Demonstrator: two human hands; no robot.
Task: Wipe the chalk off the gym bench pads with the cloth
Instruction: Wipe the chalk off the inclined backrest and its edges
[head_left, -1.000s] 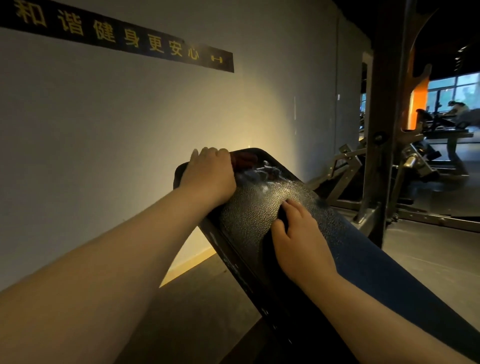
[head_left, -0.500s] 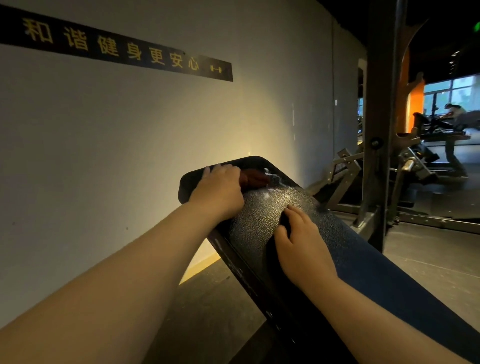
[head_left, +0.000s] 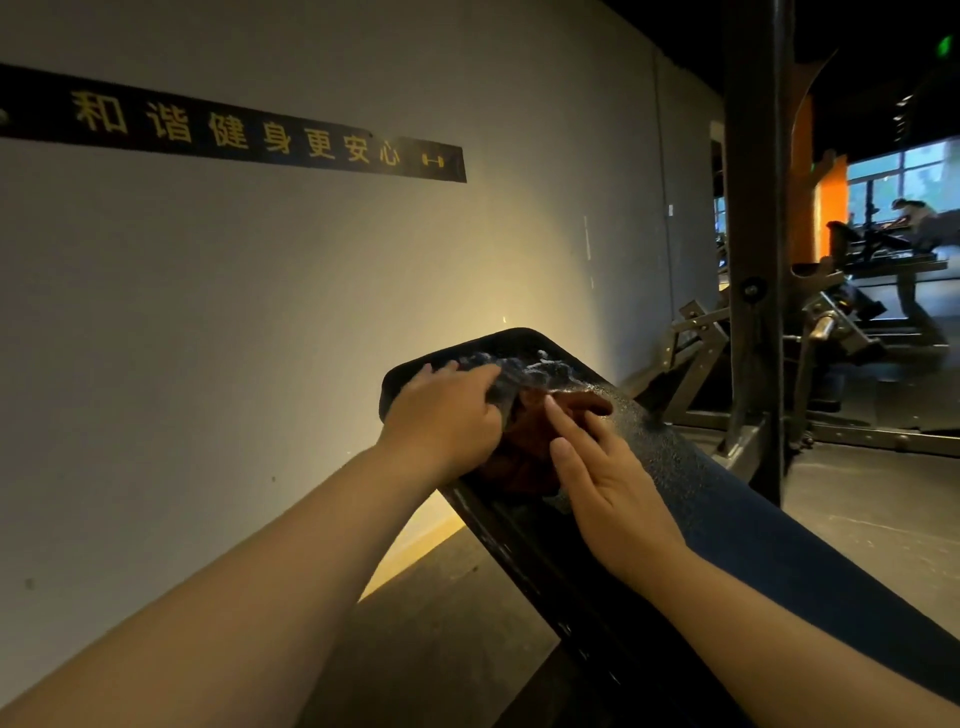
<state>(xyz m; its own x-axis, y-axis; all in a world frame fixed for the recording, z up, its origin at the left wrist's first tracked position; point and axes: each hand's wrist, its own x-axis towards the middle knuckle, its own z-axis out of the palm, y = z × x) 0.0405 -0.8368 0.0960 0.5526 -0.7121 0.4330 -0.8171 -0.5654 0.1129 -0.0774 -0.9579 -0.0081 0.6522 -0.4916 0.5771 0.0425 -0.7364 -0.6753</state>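
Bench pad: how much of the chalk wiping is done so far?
Little looks finished: white chalk smears lie near the top end of the bench pad. In hand: the left hand presses the reddish cloth just below them; the right hand touches it with straight fingers. Left: those smears, perhaps the speckled stretch lower down.

The bench pad runs up from the lower right toward the middle, its far end close to the wall that fills the left and the back. High on that wall, upper left, hangs a lettered strip. The cloth lies on the pad near the far end, between the two hands. The left hand rests on the cloth's left side by the pad's left edge, and the right hand lies on its near right side, fingers touching it. Chalk marks lie on the pad just beyond the cloth. Right of the pad an upright post stands on the floor, with a machine frame behind it, and further machines stand far back at the right.
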